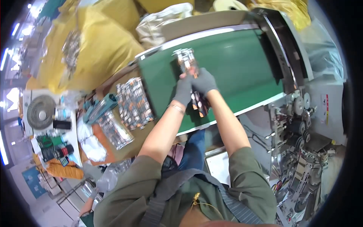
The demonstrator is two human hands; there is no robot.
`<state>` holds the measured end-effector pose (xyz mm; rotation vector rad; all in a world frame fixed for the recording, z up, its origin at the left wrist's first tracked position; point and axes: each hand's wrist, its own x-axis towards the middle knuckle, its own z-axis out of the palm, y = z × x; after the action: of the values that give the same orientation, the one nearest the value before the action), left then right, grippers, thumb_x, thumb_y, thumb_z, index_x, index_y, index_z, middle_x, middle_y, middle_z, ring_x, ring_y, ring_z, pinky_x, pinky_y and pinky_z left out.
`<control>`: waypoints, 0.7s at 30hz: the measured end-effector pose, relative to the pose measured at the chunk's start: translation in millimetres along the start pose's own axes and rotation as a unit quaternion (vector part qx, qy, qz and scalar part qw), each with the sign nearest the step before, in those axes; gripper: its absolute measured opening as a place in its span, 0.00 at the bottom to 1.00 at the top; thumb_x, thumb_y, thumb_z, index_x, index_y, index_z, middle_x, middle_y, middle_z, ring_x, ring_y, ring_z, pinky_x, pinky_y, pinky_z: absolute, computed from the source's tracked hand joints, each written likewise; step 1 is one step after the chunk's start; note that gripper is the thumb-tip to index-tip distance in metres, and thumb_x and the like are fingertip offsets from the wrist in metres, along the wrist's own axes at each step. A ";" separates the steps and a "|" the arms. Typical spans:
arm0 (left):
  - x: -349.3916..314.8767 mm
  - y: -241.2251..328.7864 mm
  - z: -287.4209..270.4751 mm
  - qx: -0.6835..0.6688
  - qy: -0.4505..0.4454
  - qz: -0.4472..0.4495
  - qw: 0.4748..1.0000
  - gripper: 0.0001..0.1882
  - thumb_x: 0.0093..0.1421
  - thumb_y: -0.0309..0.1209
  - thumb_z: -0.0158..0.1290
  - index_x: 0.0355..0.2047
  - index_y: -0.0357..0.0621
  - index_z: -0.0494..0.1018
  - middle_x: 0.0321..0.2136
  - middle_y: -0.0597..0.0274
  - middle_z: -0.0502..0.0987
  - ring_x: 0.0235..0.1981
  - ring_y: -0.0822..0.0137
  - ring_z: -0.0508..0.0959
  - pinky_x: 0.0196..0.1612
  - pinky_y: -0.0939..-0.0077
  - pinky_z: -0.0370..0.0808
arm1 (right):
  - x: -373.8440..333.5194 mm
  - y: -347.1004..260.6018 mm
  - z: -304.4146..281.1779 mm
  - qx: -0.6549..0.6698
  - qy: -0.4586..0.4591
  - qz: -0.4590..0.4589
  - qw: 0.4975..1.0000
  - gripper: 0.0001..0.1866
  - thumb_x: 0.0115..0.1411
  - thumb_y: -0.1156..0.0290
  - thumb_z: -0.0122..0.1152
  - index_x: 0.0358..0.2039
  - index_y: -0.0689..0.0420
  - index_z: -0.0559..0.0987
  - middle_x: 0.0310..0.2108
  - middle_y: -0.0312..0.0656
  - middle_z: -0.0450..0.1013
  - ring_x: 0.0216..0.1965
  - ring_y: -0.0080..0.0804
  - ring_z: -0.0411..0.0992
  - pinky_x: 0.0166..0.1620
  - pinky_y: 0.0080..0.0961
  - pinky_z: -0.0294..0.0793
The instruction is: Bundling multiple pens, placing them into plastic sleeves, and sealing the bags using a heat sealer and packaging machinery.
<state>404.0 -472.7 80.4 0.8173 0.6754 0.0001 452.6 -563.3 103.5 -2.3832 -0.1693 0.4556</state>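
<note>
In the head view, with twelve o'clock at its top edge, you have a bundle of packets just above the centre, over the green work surface that spreads from twelve towards two o'clock. Your gloved left hand is curled against the bundle's seven o'clock side, and your gloved right hand is wrapped against its four o'clock side; both look closed on it, the two nearly touching, though blur and overlap hide how far each finger is bent. The bundle's clear, silvery end points to between eleven and twelve o'clock. Some dark and orange packets show below your hands towards five o'clock; you cannot tell from here whether they belong to the same bundle or lie loose. At nine to ten o'clock, beside the green surface, is a pile of packets, with a flatter batch just beyond it towards eight. The step in hand seems to be gathering and squaring this bundle between your palms. The next move likely calls for even pressure from both sides and the ends brought level, since slim, slick packets could slide out if either hand eased off early.
</note>
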 end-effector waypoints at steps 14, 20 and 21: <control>-360.7 144.9 -429.8 0.397 0.074 0.015 0.915 0.54 0.43 0.50 0.64 0.59 0.28 0.47 0.52 0.39 0.64 0.56 0.53 0.64 0.58 0.67 0.60 | -329.2 -232.1 328.3 0.509 -0.516 0.222 0.652 0.21 0.56 0.63 0.58 0.49 0.57 0.70 0.38 0.36 0.71 0.31 0.21 0.70 0.33 0.15 0.71; -449.0 169.4 -613.6 0.194 0.331 0.099 0.918 0.23 0.56 0.38 0.54 0.49 0.40 0.65 0.39 0.66 0.72 0.39 0.75 0.71 0.43 0.80 0.69 | -413.9 -352.1 556.0 0.356 -0.756 0.289 0.467 0.17 0.51 0.57 0.64 0.35 0.55 0.75 0.21 0.33 0.72 0.18 0.22 0.69 0.21 0.19 0.68; -456.9 186.7 -623.2 0.141 0.336 0.030 0.931 0.23 0.59 0.40 0.51 0.51 0.40 0.64 0.40 0.65 0.72 0.41 0.77 0.70 0.44 0.80 0.68 | -419.4 -356.6 584.2 0.339 -0.794 0.290 0.414 0.14 0.56 0.58 0.59 0.35 0.55 0.76 0.24 0.36 0.75 0.23 0.27 0.73 0.29 0.26 0.75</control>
<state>-257.5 -38.3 155.3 1.1263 1.3188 0.2556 -151.7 -37.8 48.4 -0.3681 0.0599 2.3923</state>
